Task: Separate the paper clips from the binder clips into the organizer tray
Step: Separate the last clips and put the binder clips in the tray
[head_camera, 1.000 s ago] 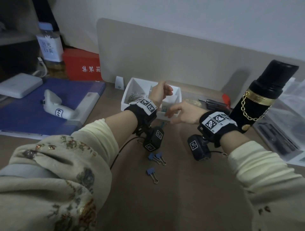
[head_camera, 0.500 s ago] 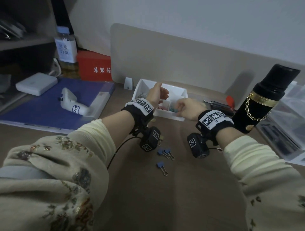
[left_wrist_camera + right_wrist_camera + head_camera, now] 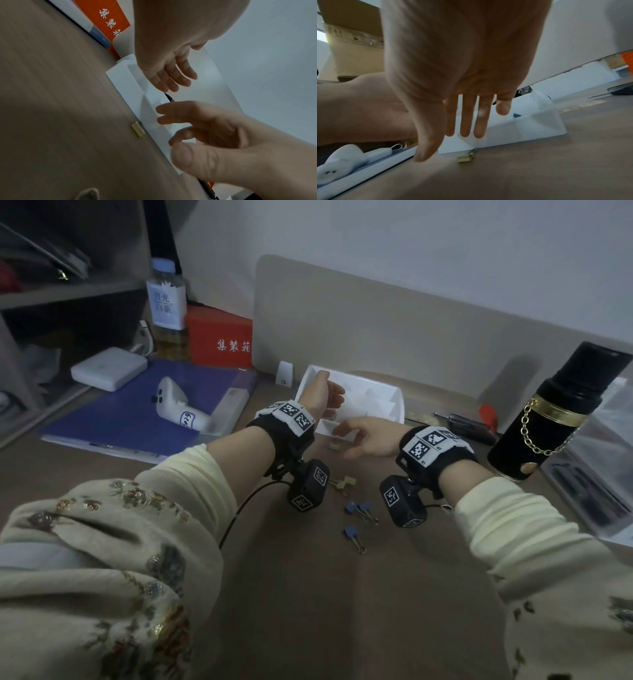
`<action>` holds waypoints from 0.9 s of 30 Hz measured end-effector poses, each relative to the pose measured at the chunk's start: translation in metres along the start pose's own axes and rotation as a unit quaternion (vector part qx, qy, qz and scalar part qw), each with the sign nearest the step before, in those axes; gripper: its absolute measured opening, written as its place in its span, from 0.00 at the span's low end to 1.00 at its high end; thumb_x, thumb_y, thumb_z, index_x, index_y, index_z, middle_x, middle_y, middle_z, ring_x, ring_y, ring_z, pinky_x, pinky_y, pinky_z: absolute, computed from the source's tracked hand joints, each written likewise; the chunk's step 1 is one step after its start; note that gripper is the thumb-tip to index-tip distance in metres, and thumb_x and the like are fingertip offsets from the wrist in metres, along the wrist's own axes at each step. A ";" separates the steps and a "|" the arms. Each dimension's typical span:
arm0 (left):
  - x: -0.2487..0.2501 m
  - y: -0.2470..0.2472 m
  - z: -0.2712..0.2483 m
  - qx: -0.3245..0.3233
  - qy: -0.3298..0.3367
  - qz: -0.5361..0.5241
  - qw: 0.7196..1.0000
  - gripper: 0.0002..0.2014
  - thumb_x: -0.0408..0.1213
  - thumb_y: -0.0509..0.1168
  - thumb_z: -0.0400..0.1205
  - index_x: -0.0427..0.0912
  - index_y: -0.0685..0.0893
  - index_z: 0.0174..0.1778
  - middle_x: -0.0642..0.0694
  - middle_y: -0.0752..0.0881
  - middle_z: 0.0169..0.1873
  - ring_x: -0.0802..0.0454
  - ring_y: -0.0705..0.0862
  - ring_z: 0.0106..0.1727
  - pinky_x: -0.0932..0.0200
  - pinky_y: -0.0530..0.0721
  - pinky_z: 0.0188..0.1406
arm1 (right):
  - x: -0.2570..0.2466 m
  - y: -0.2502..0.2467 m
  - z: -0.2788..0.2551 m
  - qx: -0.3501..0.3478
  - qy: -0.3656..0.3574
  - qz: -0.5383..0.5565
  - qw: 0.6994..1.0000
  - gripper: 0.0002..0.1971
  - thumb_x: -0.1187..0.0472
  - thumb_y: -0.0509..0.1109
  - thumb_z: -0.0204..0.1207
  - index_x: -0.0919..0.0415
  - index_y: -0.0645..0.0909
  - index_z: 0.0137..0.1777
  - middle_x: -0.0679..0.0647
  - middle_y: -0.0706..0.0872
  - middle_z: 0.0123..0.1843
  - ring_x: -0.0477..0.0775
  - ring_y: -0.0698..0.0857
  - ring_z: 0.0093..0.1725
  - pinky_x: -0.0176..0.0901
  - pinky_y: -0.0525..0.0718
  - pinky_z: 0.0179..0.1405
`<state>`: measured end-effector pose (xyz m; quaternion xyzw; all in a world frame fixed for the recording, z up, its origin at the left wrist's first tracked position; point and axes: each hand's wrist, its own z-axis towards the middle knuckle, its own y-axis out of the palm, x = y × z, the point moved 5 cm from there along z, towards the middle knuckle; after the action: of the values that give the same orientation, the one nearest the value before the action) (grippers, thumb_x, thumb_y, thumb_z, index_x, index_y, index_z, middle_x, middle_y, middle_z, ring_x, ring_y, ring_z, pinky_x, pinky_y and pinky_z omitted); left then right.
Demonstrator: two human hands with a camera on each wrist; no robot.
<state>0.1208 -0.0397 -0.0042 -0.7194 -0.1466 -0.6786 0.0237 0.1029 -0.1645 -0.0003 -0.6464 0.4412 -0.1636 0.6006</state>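
The white organizer tray (image 3: 383, 392) stands at the back of the desk against the divider. My left hand (image 3: 325, 397) hovers over its left end, fingers relaxed and holding nothing (image 3: 171, 77). My right hand (image 3: 363, 436) is just in front of the tray's front wall, fingers straight and spread, also holding nothing (image 3: 467, 121). One yellow binder clip (image 3: 334, 446) lies against the tray's front wall (image 3: 138, 129) (image 3: 465, 158). Two more yellow clips (image 3: 344, 483) and three blue binder clips (image 3: 358, 508) lie on the desk between my wrists. Most of the tray's contents are hidden.
A black flask with a gold chain (image 3: 544, 419) stands at the right, with clear plastic boxes (image 3: 599, 474) beyond it. A blue folder (image 3: 137, 412) carrying a white controller (image 3: 174, 405) lies at the left. Pens (image 3: 469, 422) lie behind my right wrist.
My right hand reached to the tray's front compartment, then drew back toward me with fingers spread. My left hand stayed over the tray's left end and its fingers uncurled.
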 end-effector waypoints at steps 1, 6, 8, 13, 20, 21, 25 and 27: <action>0.000 -0.003 -0.002 0.003 -0.002 0.001 1.000 0.26 0.45 0.45 0.88 0.38 0.78 0.31 0.44 0.80 0.30 0.50 0.77 0.33 0.59 0.76 0.38 | -0.002 0.005 0.002 -0.015 0.006 -0.015 1.000 0.28 0.54 0.72 0.75 0.53 0.71 0.74 0.50 0.75 0.71 0.50 0.76 0.58 0.40 0.73 0.61; -0.001 -0.017 -0.014 0.003 -0.013 0.004 1.000 0.25 0.46 0.45 0.88 0.38 0.77 0.31 0.44 0.80 0.30 0.51 0.76 0.32 0.61 0.74 0.36 | -0.011 0.021 0.006 -0.041 0.042 -0.140 0.988 0.25 0.61 0.63 0.80 0.53 0.69 0.77 0.59 0.69 0.76 0.62 0.67 0.76 0.47 0.66 0.74; -0.001 -0.023 -0.019 0.004 -0.014 0.005 1.000 0.25 0.46 0.45 0.88 0.39 0.77 0.31 0.44 0.80 0.30 0.50 0.77 0.32 0.60 0.74 0.38 | -0.010 0.022 0.003 -0.024 0.049 -0.135 0.989 0.21 0.62 0.62 0.78 0.53 0.73 0.72 0.59 0.70 0.75 0.62 0.72 0.73 0.46 0.71 0.70; -0.006 -0.028 -0.035 0.003 -0.019 -0.001 1.000 0.24 0.45 0.44 0.88 0.39 0.77 0.32 0.44 0.80 0.32 0.51 0.78 0.34 0.60 0.74 0.39 | -0.007 0.023 -0.013 -0.010 0.074 -0.100 0.992 0.16 0.49 0.59 0.83 0.59 0.78 0.60 0.55 0.84 0.55 0.57 0.81 0.59 0.42 0.73 0.57; -0.017 -0.018 -0.064 -0.017 -0.026 -0.007 1.000 0.25 0.45 0.44 0.88 0.40 0.77 0.31 0.45 0.80 0.31 0.52 0.77 0.32 0.61 0.73 0.36 | -0.019 0.033 -0.042 -0.026 0.069 -0.094 0.993 0.23 0.41 0.73 0.71 0.57 0.81 0.56 0.48 0.82 0.48 0.49 0.79 0.48 0.37 0.75 0.41; -0.019 -0.017 -0.068 -0.020 -0.027 -0.006 0.999 0.25 0.45 0.44 0.88 0.40 0.77 0.31 0.45 0.80 0.31 0.52 0.77 0.32 0.61 0.73 0.35 | -0.020 0.036 -0.043 -0.014 0.069 -0.099 0.993 0.21 0.45 0.75 0.70 0.57 0.80 0.56 0.49 0.82 0.49 0.50 0.80 0.49 0.38 0.75 0.43; -0.028 -0.016 -0.084 -0.023 -0.035 -0.008 0.999 0.24 0.45 0.44 0.87 0.40 0.77 0.32 0.45 0.81 0.31 0.52 0.78 0.33 0.61 0.74 0.36 | -0.027 0.044 -0.044 0.041 0.051 -0.087 0.994 0.11 0.60 0.73 0.72 0.59 0.84 0.54 0.49 0.83 0.46 0.51 0.81 0.47 0.35 0.75 0.44; -0.031 -0.017 -0.089 -0.018 -0.037 -0.005 0.999 0.24 0.45 0.44 0.87 0.40 0.78 0.32 0.45 0.81 0.32 0.51 0.78 0.34 0.60 0.75 0.37 | -0.031 0.043 -0.047 0.053 0.046 -0.089 0.994 0.10 0.62 0.72 0.72 0.60 0.86 0.53 0.49 0.84 0.44 0.49 0.80 0.45 0.34 0.74 0.43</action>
<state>0.0289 -0.0503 -0.0307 -0.7438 -0.1387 -0.6539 0.0020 0.0345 -0.1652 -0.0196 -0.6420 0.4000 -0.2690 0.5962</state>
